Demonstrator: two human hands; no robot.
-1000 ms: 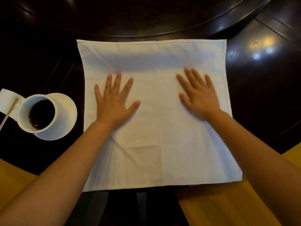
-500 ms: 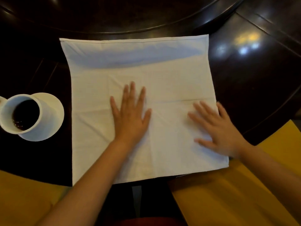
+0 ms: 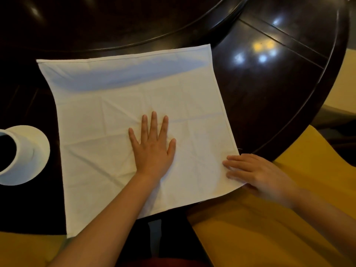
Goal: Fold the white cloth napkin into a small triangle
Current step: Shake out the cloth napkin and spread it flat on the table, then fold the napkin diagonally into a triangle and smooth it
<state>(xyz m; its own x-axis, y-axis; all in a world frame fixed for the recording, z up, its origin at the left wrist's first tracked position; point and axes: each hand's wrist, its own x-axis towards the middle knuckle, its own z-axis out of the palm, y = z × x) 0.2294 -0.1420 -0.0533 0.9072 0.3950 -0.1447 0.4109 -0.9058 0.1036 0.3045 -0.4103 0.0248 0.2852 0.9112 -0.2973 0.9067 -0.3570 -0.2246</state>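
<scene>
Dark polished table [image 3: 269, 105] carries everything. At far left, a white cup [image 3: 17, 151] holds dark liquid. Centre: the white napkin [image 3: 119, 105] lies flat and unfolded; left hand [image 3: 153, 151] presses it, fingers spread. Right hand [image 3: 258, 172] rests straight fingers on the near right corner. Lift that corner diagonally, keeping the centre anchored.

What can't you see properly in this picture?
- Cup: cut off by the left edge of the head view.
- Right hand: blurred; whether its fingers pinch the napkin corner is unclear.
- Napkin under the left hand: covered by the palm.
- Napkin's near edge: partly hidden behind the left forearm.
</scene>
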